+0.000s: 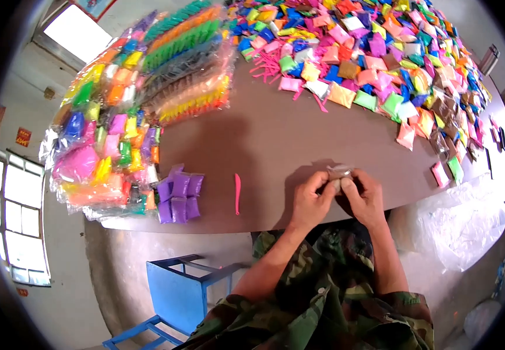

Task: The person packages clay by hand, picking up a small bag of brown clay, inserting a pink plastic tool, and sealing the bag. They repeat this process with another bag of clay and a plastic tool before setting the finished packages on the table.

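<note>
My left hand [315, 200] and my right hand [364, 197] meet at the table's near edge, both closed on a small clear packet [339, 171] with something brownish or grey in it. The thumbs press together below the packet, and its top shows between the fingers. To the left of my hands a pink plastic stick [237, 194] lies on the brown table [264, 134]. Further left sits a small group of purple packets [179, 196].
A big heap of coloured packets [375, 64] covers the back right. Bagged rows of packets [185, 64] and mixed packets [89, 157] lie on the left. A blue chair [176, 294] stands below the table, and clear plastic bags [456, 224] hang at the right.
</note>
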The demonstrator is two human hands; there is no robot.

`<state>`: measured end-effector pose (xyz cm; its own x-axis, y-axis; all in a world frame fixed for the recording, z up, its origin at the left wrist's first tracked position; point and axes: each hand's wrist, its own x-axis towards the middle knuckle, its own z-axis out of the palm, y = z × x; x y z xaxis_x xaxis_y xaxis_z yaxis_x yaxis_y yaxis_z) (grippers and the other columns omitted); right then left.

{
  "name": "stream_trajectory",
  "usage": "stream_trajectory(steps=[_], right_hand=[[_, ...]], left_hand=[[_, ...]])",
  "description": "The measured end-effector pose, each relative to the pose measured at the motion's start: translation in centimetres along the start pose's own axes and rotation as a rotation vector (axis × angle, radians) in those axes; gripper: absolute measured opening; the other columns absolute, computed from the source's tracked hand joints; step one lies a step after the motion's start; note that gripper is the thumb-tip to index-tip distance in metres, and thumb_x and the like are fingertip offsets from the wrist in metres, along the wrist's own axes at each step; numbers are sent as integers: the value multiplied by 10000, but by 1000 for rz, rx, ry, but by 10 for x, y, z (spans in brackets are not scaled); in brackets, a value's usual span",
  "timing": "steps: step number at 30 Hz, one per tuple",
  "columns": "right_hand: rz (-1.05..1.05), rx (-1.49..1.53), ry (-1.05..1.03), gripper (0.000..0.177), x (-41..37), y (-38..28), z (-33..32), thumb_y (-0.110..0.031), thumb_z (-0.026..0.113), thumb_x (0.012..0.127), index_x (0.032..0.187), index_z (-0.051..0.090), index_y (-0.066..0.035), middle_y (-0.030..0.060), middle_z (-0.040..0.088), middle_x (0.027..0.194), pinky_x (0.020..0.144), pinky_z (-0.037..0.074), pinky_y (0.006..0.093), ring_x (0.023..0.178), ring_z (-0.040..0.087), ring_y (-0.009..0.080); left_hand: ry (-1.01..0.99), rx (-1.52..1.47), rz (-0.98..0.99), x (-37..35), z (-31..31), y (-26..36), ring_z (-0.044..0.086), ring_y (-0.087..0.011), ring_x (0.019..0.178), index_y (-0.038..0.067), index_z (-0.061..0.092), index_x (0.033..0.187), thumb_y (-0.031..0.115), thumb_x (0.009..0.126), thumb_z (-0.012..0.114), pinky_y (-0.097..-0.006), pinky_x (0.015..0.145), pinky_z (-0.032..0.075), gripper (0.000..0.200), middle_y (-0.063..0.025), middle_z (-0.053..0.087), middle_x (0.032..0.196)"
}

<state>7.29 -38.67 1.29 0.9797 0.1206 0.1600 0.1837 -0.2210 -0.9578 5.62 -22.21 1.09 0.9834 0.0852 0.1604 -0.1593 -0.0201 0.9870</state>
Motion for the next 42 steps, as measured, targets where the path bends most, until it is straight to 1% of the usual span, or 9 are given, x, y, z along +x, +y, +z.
stream_trajectory(steps=[3,9,19,21,23,27,30,39,42], right_hand=[[31,10,19,253,-3,-7,-2,-193,714,1026,1123,716,40,24,706,865,740,525,300,813,614,100],[40,268,140,235,-3,8,-1,-171,700,1055,1141,706,48,-1,695,895,764,511,266,826,586,76],[15,173,62,290,-1,2,-2,-211,734,1036,1147,691,53,17,684,871,751,511,270,812,575,83],[83,276,61,266,-2,8,-3,-199,735,1028,1131,698,43,16,668,857,751,506,268,815,565,80],[45,200,19,239,-3,10,-4,-182,730,1026,1121,704,37,16,666,863,754,505,270,824,563,81],[38,77,-69,173,-2,-7,-8,-136,713,1024,1097,720,21,20,663,877,760,503,280,837,573,95],[43,241,11,168,-1,-3,0,-126,702,1025,1101,722,22,32,666,865,756,503,283,832,589,100],[-54,159,27,148,-1,5,0,-127,710,1026,1043,731,18,52,680,864,744,501,290,808,603,114],[-11,163,29,146,-1,6,0,-126,720,1021,1045,732,17,61,681,865,744,501,295,816,606,117]], left_hand=[[-16,-45,-32,-1,0,-17,702,-85,840,-23,708,1120,146,1017,729,-280,746,570,199,-63,775,917],[-83,76,-59,1,3,10,715,-96,862,-30,698,1150,150,1011,735,-287,763,572,231,-91,789,952],[-102,26,-36,3,-5,2,672,-68,842,-36,696,1127,179,1024,738,-268,757,553,242,-50,759,896],[-117,61,-40,4,-2,10,671,-68,842,-40,695,1135,179,1032,731,-268,758,554,245,-45,755,899],[26,-60,-40,4,5,11,663,-62,850,-37,701,1150,187,1048,712,-262,764,558,246,-22,740,909],[-56,-85,-83,3,-6,-2,666,-64,868,-30,709,1166,185,1055,703,-261,783,565,242,-19,736,933],[-66,-74,-52,3,-7,-3,668,-67,876,-29,713,1164,176,1050,712,-262,793,568,235,-23,744,947],[-82,36,-82,2,-9,3,617,-47,844,-11,735,1156,158,1039,722,-238,751,522,206,14,730,947],[-54,15,-55,2,-9,1,596,-39,826,-10,741,1140,169,1042,722,-234,733,507,206,28,713,911]])
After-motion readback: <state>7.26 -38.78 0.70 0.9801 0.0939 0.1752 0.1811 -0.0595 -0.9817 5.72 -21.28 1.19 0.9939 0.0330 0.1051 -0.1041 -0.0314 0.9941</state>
